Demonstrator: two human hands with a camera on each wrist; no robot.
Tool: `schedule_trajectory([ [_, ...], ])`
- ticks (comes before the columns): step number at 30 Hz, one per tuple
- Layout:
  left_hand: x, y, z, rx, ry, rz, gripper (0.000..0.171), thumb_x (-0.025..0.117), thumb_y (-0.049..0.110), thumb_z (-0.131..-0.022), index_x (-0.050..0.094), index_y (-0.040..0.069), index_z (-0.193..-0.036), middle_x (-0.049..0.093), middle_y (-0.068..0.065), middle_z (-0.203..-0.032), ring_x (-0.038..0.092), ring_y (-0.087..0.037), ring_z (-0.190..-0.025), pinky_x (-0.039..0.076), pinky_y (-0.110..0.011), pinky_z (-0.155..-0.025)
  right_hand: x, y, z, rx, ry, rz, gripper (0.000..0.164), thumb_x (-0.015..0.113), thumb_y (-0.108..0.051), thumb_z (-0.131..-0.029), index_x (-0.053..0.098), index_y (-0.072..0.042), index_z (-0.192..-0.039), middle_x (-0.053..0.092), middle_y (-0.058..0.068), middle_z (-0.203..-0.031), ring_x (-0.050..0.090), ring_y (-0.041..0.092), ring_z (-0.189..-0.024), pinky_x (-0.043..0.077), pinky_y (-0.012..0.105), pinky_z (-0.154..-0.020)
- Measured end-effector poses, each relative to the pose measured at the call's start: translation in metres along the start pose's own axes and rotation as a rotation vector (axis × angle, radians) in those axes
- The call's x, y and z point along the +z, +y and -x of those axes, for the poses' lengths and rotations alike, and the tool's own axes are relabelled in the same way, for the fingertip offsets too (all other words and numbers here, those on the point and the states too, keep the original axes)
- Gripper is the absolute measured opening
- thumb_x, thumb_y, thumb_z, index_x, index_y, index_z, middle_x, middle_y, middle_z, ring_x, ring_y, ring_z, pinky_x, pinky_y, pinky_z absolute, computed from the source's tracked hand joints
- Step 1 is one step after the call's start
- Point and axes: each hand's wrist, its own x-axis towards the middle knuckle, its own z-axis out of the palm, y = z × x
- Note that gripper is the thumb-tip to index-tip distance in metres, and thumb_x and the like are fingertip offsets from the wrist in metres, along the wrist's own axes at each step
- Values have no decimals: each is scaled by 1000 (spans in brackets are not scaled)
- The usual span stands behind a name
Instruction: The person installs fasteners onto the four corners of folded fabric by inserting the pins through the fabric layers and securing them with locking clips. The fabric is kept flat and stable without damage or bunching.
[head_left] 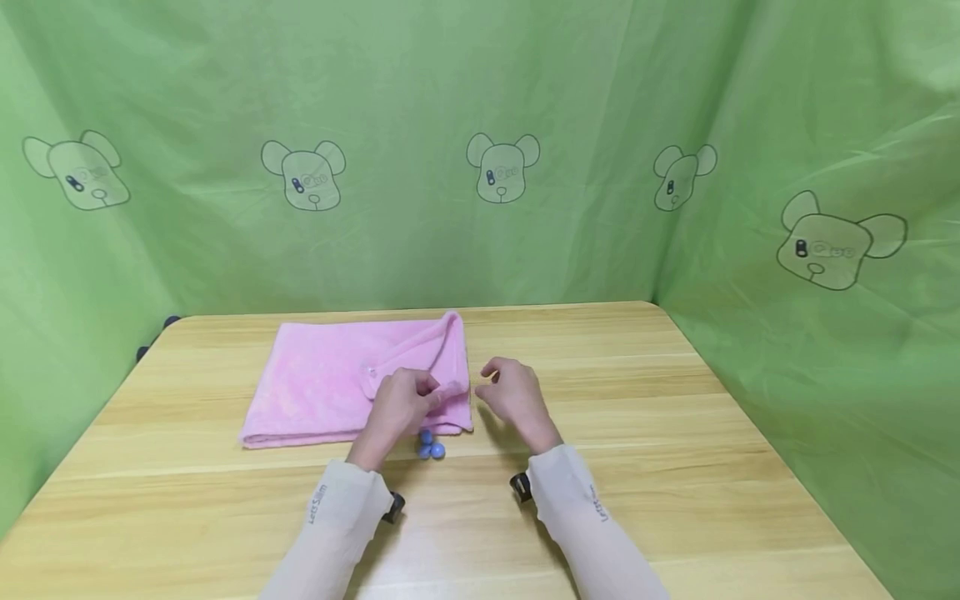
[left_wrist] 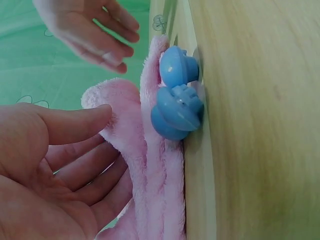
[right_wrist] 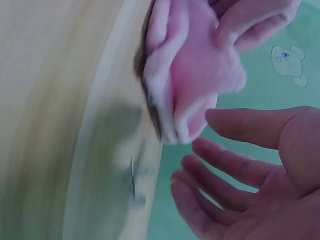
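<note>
A folded pink plush cloth (head_left: pixel 322 367) lies on the table, its right corner turned up in a loose flap. My left hand (head_left: pixel 401 404) pinches the flap, with the thumb (left_wrist: pixel 80 124) on the near side and the fingers behind. Just past the cloth's right edge is my right hand (head_left: pixel 513 396), fingers apart and loosely bent, holding nothing. In the right wrist view its fingertips are close to the cloth (right_wrist: pixel 195 65). Three blue mushroom-shaped plastic pieces (head_left: pixel 437 450) sit by the cloth's front edge, below the left hand.
On the cloth rests a small clear piece (head_left: pixel 371 371). The right wrist view has a thin pin (right_wrist: pixel 133 179) with clear round parts near the table's edge. The wooden table (head_left: pixel 637 500) is bordered by green curtains (head_left: pixel 405 100) printed with bear faces.
</note>
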Motion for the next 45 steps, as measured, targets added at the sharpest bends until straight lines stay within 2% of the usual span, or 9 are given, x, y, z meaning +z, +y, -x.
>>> schedule_trajectory([
  [4,-1,0,0,-5,6,-24,8,75,15,-86,73,10,-80,68,4,-70,57,-14,-66,49,-38,-73,-5,7,0,33,-23,53,39,74,-10,-78,64,0,-114,63,17,-116,55,33,-102,46,48,-91],
  [8,-1,0,1,-28,0,-17,10,74,16,-87,73,11,-79,66,5,-69,56,-15,-67,48,-37,-71,-7,13,-1,43,-66,100,38,72,-7,-75,64,0,-111,64,17,-112,54,34,-104,45,48,-93],
  [13,-2,-1,1,-45,0,1,13,73,19,-88,72,10,-79,65,4,-68,56,-15,-65,48,-36,-68,-6,18,-2,56,-123,138,32,67,0,-69,66,-2,-101,65,12,-98,57,29,-89,51,42,-77],
  [16,-2,0,2,-48,-1,7,13,73,19,-88,72,9,-79,65,2,-68,56,-15,-63,49,-35,-66,-4,20,-3,73,-141,141,26,67,1,-70,66,-4,-95,63,10,-91,55,26,-80,51,38,-68],
  [21,-1,0,2,-40,25,-12,4,73,12,-86,73,8,-88,68,-3,-75,57,-15,-63,51,-36,-64,0,23,-4,69,-121,158,17,66,2,-71,65,-7,-86,62,8,-86,54,25,-77,49,37,-65],
  [25,0,0,1,-38,53,-18,15,71,5,-82,74,10,-96,70,-3,-82,57,-13,-61,52,-34,-62,1,22,-3,51,-101,180,13,65,2,-73,61,-10,-77,59,7,-79,54,24,-75,48,36,-62],
  [31,-1,1,2,-54,50,-23,16,68,4,-82,74,10,-95,67,-1,-75,54,-12,-56,48,-31,-56,-1,20,-2,69,-103,175,15,68,0,-76,58,-9,-72,57,6,-73,53,23,-70,46,32,-57],
  [38,-1,0,3,-40,35,-21,10,69,6,-85,73,8,-94,61,0,-65,52,-14,-55,46,-31,-54,0,20,-3,65,-105,166,16,66,4,-73,58,-9,-70,57,5,-72,54,23,-72,47,33,-60],
  [45,0,-1,2,-31,22,-28,6,69,6,-86,72,8,-91,58,0,-61,51,-14,-54,44,-31,-53,-2,21,-1,91,-106,201,11,66,0,-76,58,-6,-77,58,7,-74,55,25,-71,50,36,-61],
])
